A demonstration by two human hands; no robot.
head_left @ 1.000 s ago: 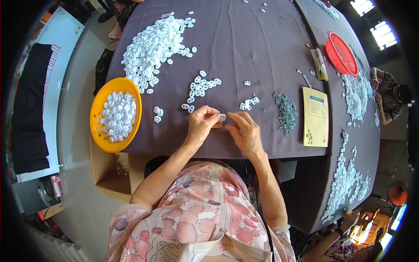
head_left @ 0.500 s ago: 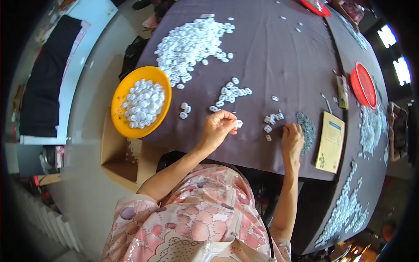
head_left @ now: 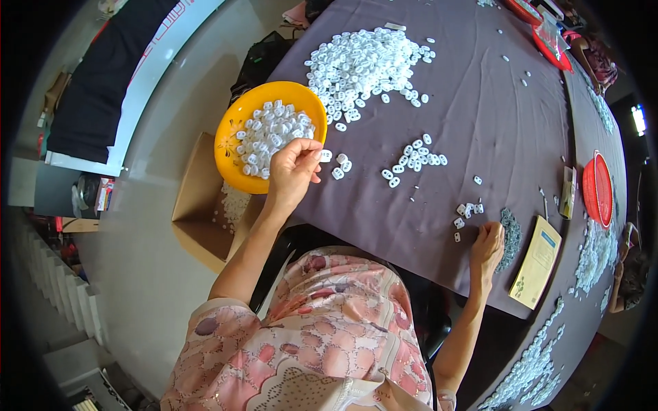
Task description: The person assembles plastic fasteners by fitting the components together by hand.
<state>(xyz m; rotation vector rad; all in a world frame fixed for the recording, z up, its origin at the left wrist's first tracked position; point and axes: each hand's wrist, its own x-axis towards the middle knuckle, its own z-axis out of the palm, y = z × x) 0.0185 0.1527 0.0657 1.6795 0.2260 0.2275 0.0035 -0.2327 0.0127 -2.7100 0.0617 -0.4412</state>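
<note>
My left hand point(head_left: 295, 175) is closed in a pinch at the near right rim of the yellow bowl point(head_left: 226, 147). Between its fingertips is a small white plastic piece point(head_left: 326, 156), rounded like the others about. The bowl is partly filled with white oval two-holed pieces point(head_left: 274, 133). My right hand point(head_left: 487, 245) rests on the table, fingers curled together, against a pile of tiny grey-green parts point(head_left: 508, 236). Whatever its fingertips hold is hidden. Several white pieces point(head_left: 469, 211) lie just left of it.
A big heap of white pieces point(head_left: 363, 65) covers the far left of the cloth-covered table point(head_left: 480, 123). A smaller cluster point(head_left: 418, 156) sits mid-table. At right lie a yellow booklet point(head_left: 538, 264) and a red basket point(head_left: 598, 188). A cardboard box point(head_left: 199, 205) stands below the bowl.
My left hand has moved left with the white piece, from above the table's near part to the yellow bowl's rim. My right hand stays by the grey-green pile. The whole view has shifted.
</note>
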